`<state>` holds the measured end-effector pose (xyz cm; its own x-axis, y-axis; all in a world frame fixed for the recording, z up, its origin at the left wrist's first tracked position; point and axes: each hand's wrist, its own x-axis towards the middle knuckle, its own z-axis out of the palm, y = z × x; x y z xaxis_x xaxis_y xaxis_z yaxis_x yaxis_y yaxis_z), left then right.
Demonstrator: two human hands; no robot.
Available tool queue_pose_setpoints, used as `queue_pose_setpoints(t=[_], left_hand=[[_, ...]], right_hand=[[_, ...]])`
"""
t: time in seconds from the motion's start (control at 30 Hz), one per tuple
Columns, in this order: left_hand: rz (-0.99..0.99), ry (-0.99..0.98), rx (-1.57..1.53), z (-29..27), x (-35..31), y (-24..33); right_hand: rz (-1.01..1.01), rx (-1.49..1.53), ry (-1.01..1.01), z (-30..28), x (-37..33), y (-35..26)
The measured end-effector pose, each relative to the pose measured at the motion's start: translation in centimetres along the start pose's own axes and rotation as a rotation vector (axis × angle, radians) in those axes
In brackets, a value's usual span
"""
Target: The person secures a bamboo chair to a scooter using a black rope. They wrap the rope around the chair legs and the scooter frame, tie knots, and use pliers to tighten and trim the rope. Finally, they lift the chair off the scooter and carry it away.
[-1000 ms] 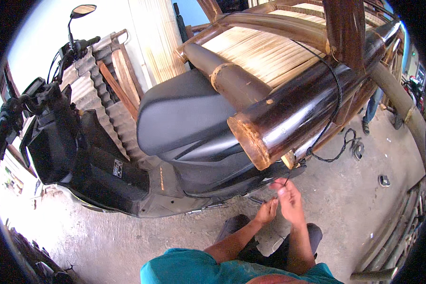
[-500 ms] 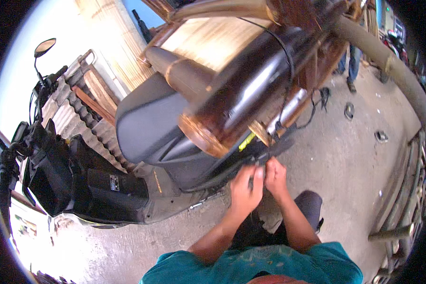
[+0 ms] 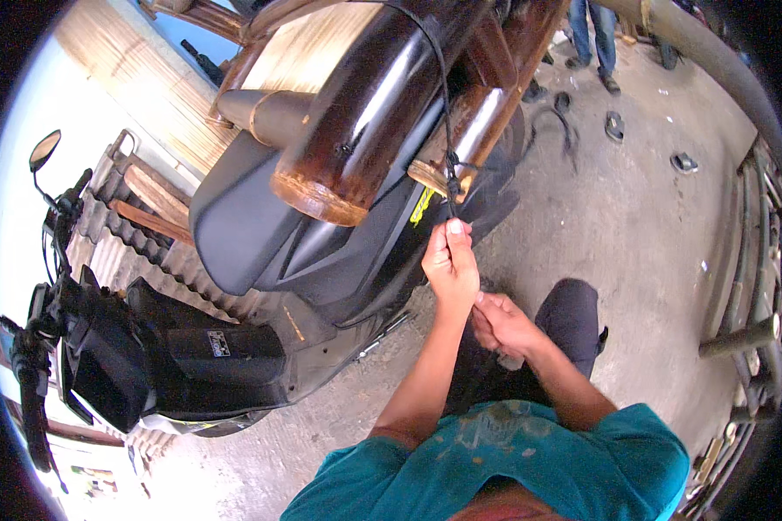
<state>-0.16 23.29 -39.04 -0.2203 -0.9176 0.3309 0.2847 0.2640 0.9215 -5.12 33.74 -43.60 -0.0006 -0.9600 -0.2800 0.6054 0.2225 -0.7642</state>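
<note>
The left grip clenches the black cord, seemingly keeping it taut over dark bamboo overhanging the edge of the scooter seat, while what the right grip holds I cannot tell.

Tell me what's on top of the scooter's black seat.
Over the black seat lie a thick dark bamboo pole and a thinner brown crosspiece. They hide its rear part, so where they actually touch it cannot be seen.

The short-sleeved teal cloth T-shirt catches my eye first, a pale, blotchy print spread across its chest; below it I see dark, charcoal-toned cloth trousers.
</note>
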Motion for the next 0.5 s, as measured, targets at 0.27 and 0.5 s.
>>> queue_pose_setpoints(t=[0.27,0.5], left_hand=[[0.122,-0.003,0.029,0.6,0.7,-1.4],[0.014,-0.148,-0.086,-0.6,0.8,-1.0]], right_hand=[[-0.801,0.596,-0.469,4.8,-3.2,-6.2],[-0.894,-1.209,0.486,-0.1,2.5,-1.3]])
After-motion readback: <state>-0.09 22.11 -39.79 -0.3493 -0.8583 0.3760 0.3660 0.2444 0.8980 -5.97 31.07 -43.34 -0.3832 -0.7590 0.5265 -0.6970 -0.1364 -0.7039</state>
